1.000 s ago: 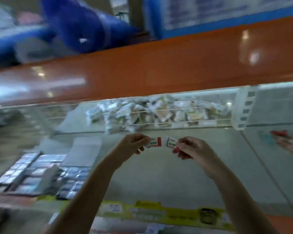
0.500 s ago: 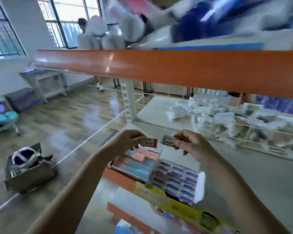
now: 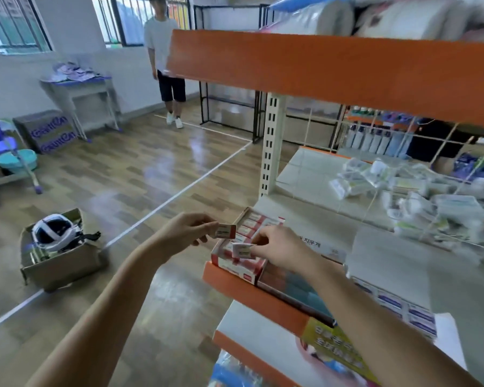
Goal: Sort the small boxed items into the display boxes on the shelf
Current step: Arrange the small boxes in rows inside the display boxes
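A red-and-white display box [image 3: 239, 247] at the shelf [image 3: 305, 219] corner is seen filled with rows of small boxes. A small box [image 3: 226, 231] is pinched in the left hand [image 3: 186, 229] fingers beside it. Another small box [image 3: 242, 250], previously held in mid-air, has been lowered onto the display box, pinched by the right hand [image 3: 282, 251].

Bright window daylight, blurred edges

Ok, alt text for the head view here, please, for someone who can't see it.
A person's right hand lowers a small red-and-white box into a red display box at the shelf corner, while the left hand pinches a second small box beside it.
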### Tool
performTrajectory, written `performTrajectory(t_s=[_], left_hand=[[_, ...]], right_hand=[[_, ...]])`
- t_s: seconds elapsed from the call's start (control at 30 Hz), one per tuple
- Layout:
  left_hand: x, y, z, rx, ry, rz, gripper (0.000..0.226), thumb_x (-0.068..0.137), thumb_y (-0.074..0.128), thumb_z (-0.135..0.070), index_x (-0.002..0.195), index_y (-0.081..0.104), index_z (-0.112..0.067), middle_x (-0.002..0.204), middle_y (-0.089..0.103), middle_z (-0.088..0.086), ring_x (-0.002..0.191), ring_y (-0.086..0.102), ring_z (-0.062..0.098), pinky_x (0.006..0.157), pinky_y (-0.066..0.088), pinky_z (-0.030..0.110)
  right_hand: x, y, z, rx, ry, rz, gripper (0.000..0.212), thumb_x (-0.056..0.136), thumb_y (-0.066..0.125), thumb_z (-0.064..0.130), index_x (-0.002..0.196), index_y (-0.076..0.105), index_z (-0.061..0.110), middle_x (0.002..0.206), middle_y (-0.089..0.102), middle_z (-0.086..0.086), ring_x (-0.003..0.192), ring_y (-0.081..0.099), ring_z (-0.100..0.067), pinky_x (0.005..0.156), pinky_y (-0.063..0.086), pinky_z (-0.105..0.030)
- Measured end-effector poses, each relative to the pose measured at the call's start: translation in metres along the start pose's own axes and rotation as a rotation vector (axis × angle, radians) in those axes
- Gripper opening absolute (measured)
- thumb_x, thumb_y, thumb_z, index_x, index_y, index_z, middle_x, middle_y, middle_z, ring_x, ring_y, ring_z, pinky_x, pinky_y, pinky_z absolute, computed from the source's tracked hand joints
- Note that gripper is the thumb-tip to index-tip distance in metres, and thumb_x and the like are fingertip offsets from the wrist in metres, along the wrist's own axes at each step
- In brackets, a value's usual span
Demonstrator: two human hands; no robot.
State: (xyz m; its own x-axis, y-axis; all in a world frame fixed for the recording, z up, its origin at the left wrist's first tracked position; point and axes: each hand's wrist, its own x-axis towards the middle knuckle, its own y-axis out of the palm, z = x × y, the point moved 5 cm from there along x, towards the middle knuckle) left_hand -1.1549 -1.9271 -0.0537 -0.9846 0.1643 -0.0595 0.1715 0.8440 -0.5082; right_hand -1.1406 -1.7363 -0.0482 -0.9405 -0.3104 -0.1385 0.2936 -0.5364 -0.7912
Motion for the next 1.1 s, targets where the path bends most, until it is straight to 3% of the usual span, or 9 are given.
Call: performTrajectory(t_s=[0.17, 0.33, 0.53, 0.73, 0.9, 1.1], left_hand=[[0.005, -0.007, 0.019, -0.028, -0.015, -0.014, 0.012, 0.092, 0.057, -0.022, 0.088, 0.068, -0.019, 0.074, 0.064, -0.007, 0.061, 0.055, 0.000, 0.057, 0.043, 0.015], [0.011, -0.005, 0.031, -0.056, -0.038, 0.015, 0.012, 0.093, 0.056, -0.023, 0.089, 0.067, -0.021, 0.076, 0.065, -0.006, 0.068, 0.055, 0.008, 0.059, 0.043, 0.017], [0.013, 0.007, 0.037, -0.100, -0.065, 0.075, 0.013, 0.093, 0.055, -0.024, 0.093, 0.067, -0.019, 0.079, 0.064, -0.004, 0.070, 0.055, 0.008, 0.060, 0.043, 0.017], [0.012, 0.012, 0.046, -0.160, -0.104, 0.130, 0.015, 0.093, 0.054, -0.027, 0.092, 0.068, -0.020, 0.084, 0.065, -0.001, 0.075, 0.056, 0.010, 0.067, 0.045, 0.022], [0.014, 0.013, 0.047, -0.186, -0.104, 0.143, 0.016, 0.093, 0.054, -0.027, 0.093, 0.068, -0.019, 0.083, 0.065, -0.003, 0.074, 0.056, 0.010, 0.066, 0.045, 0.021], [0.014, 0.014, 0.048, -0.195, -0.117, 0.135, 0.020, 0.093, 0.054, -0.028, 0.097, 0.068, -0.014, 0.082, 0.065, -0.003, 0.071, 0.056, 0.008, 0.065, 0.045, 0.019]], right_hand=[[0.014, 0.015, 0.003, -0.056, 0.014, -0.015, 0.019, 0.087, 0.063, 0.032, 0.100, 0.067, 0.019, 0.095, 0.066, 0.004, 0.070, 0.057, -0.001, 0.053, 0.039, -0.013], [0.014, 0.024, 0.003, 0.011, 0.014, 0.024, 0.012, 0.088, 0.064, 0.029, 0.096, 0.065, 0.021, 0.087, 0.070, 0.005, 0.069, 0.065, -0.001, 0.057, 0.051, -0.014], [0.015, 0.026, 0.006, -0.033, -0.012, -0.002, 0.012, 0.087, 0.065, 0.029, 0.095, 0.065, 0.021, 0.089, 0.068, 0.005, 0.075, 0.064, -0.003, 0.060, 0.049, -0.013], [0.007, 0.027, 0.010, -0.199, -0.124, 0.076, 0.028, 0.087, 0.063, 0.013, 0.114, 0.060, 0.019, 0.102, 0.059, 0.005, 0.079, 0.049, 0.000, 0.060, 0.036, -0.006], [0.012, 0.032, 0.012, -0.291, -0.202, 0.017, 0.025, 0.089, 0.061, 0.018, 0.114, 0.064, 0.017, 0.111, 0.058, 0.000, 0.100, 0.052, -0.012, 0.083, 0.038, -0.018], [0.019, 0.037, 0.016, -0.289, -0.283, -0.005, 0.030, 0.088, 0.063, 0.015, 0.117, 0.062, 0.013, 0.109, 0.060, -0.003, 0.099, 0.054, -0.014, 0.090, 0.042, -0.024]])
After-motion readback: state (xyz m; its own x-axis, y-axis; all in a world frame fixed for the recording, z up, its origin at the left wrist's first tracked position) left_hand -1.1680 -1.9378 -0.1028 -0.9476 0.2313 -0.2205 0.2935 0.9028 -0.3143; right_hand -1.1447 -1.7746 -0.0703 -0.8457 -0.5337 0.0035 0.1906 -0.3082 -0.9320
